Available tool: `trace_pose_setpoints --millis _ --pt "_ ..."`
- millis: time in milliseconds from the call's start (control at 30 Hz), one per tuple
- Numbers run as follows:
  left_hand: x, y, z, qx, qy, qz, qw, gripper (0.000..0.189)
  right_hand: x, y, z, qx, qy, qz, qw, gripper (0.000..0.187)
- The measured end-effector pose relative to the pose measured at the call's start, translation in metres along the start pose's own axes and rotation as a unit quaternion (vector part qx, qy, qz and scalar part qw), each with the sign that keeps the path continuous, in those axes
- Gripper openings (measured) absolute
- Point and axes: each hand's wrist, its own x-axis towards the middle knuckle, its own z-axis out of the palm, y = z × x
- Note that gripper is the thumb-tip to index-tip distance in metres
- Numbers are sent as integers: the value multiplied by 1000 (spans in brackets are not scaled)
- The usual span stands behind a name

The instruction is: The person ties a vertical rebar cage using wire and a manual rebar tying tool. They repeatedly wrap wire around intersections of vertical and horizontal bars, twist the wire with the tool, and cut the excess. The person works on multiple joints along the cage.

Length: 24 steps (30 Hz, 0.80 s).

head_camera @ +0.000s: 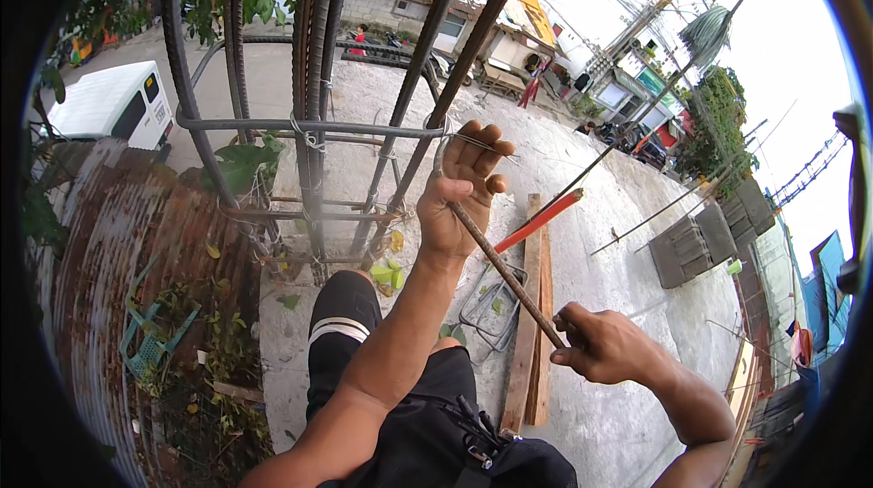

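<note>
A thin rusty steel bar [508, 276] slants between my hands. My left hand [460, 205] is raised palm up beside the rebar cage, its thumb lying across the upper part of the bar and its fingers partly curled. Thin tie wire [477, 141] crosses those fingers near a cage corner. At the bar's lower end, my right hand [607, 348] has its thumb and fingers around it. Vertical ribbed rebars [317, 79] stand inside a horizontal steel stirrup [354, 128], with wire ties [310, 140] at the crossings. The bar's top reaches the stirrup corner.
Wooden planks [525, 351], bent steel stirrups [492, 307] and an orange-red tube [539, 220] lie on the concrete slab [607, 235]. Concrete hollow blocks [689, 249] are stacked right. Left, below the slab edge, are a rusty corrugated roof [102, 229] and a green plastic chair [153, 338].
</note>
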Motion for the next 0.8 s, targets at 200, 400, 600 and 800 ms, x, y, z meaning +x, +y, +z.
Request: trace_pose_setpoints --millis 200,400,600,800 --pt "-4 -8 -30 -150 -31 -35 988 68 34 48 20 201 -97 -13 975 31" --pt "2 -3 -47 -208 -141 -77 965 62 59 67 79 723 -289 -23 627 30" --pt "5 26 -36 33 -59 -165 984 56 60 65 87 593 -161 87 784 25" --pt "-1 49 16 575 207 -211 763 61 54 73 63 340 -40 108 933 33"
